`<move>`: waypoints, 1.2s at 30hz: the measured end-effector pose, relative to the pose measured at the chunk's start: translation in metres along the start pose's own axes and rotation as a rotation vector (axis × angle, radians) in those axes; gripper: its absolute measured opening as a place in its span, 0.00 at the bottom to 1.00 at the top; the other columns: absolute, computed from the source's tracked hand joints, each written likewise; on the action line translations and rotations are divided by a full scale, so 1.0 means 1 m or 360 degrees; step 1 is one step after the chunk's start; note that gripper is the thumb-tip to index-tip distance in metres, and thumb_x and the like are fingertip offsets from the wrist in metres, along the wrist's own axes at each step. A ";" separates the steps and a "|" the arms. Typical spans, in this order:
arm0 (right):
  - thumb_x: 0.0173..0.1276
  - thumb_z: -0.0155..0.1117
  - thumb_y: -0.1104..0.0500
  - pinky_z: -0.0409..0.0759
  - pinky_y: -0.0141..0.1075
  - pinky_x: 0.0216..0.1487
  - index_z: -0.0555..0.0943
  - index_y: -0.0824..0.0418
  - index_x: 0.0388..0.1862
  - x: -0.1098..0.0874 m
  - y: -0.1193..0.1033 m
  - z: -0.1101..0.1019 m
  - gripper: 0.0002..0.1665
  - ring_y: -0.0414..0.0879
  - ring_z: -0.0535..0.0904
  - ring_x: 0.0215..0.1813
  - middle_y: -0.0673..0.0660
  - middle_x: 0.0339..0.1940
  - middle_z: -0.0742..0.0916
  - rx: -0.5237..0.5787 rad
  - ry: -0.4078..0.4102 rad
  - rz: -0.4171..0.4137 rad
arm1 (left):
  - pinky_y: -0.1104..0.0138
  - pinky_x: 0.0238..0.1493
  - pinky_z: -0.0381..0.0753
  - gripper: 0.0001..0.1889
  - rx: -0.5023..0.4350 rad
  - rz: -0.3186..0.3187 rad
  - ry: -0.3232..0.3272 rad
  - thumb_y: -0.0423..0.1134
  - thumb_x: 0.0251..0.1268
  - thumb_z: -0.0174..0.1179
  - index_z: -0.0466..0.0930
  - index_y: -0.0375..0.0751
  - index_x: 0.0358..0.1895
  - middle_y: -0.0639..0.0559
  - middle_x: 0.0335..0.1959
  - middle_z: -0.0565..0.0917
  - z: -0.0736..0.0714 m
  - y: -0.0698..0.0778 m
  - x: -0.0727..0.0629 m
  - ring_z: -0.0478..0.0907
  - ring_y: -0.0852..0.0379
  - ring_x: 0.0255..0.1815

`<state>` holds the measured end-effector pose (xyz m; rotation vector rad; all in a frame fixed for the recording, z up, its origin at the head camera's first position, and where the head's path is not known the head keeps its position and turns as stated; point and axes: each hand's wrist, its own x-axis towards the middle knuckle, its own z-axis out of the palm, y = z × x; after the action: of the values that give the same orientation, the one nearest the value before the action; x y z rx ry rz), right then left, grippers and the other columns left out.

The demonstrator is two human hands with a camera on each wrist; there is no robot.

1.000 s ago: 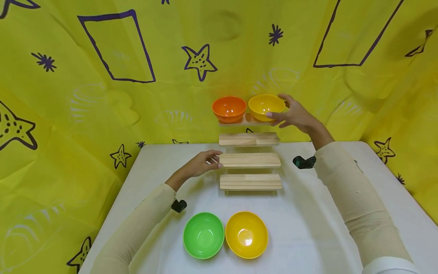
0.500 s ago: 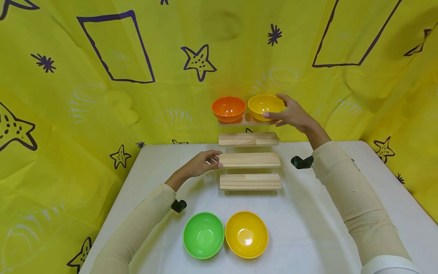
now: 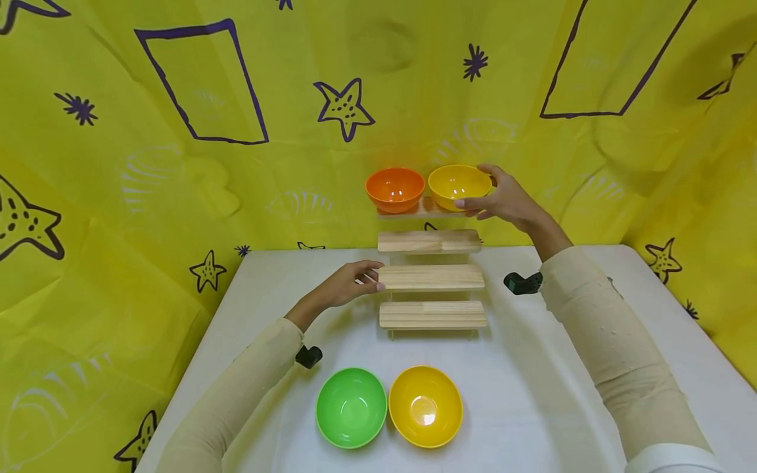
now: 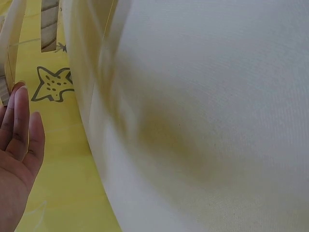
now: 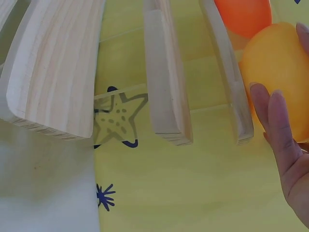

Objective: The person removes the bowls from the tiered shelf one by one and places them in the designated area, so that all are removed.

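Observation:
In the head view, my right hand (image 3: 507,200) holds a yellow bowl (image 3: 452,180) at its right side, thumb in front and fingers behind the rim. That bowl is on the right of the top step of a wooden stepped rack (image 3: 430,278), beside an orange bowl (image 3: 395,187). The right wrist view shows the same yellow bowl (image 5: 275,72) against my fingers (image 5: 277,121). My left hand (image 3: 345,284) grips the left end of the rack's second step from the bottom with thumb and fingertips. In the left wrist view its fingers (image 4: 19,121) reach the wood.
A green bowl (image 3: 351,407) and another yellow bowl (image 3: 426,407) stand side by side on the white table (image 3: 520,407), in front of the rack. Yellow patterned sheeting (image 3: 296,171) hangs close behind the rack and along both sides.
My right hand has closed in slightly to the left around the yellow bowl, its fingers drawing nearer. The left hand and the bowls look unmoved.

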<state>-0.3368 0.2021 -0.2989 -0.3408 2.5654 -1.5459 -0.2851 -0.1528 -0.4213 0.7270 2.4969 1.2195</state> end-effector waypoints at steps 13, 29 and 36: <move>0.65 0.74 0.51 0.85 0.30 0.40 0.41 0.55 0.84 -0.003 0.004 -0.001 0.63 0.40 0.88 0.35 0.70 0.74 0.63 0.0086 -0.0002 -0.0027 | 0.61 0.52 0.80 0.29 0.0005 0.0006 -0.0014 0.43 0.71 0.64 0.70 0.37 0.71 0.40 0.55 0.82 0.000 0.002 0.000 0.81 0.48 0.52; 0.65 0.74 0.53 0.86 0.32 0.41 0.43 0.54 0.84 -0.012 0.006 -0.005 0.61 0.39 0.88 0.35 0.67 0.78 0.60 0.0047 0.0007 -0.0095 | 0.60 0.52 0.80 0.29 -0.0004 0.0009 -0.0013 0.42 0.71 0.64 0.70 0.37 0.71 0.40 0.54 0.83 0.001 0.002 0.000 0.81 0.48 0.52; 0.65 0.73 0.55 0.86 0.33 0.42 0.41 0.54 0.84 -0.015 0.010 -0.007 0.61 0.40 0.87 0.37 0.67 0.78 0.60 0.0041 -0.0008 -0.0114 | 0.61 0.53 0.80 0.29 0.0002 0.0020 -0.0016 0.42 0.71 0.64 0.70 0.36 0.70 0.40 0.54 0.83 0.001 0.002 0.000 0.81 0.48 0.52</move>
<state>-0.3254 0.2162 -0.3042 -0.4380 2.5538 -1.5979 -0.2837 -0.1514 -0.4199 0.7482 2.4888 1.2160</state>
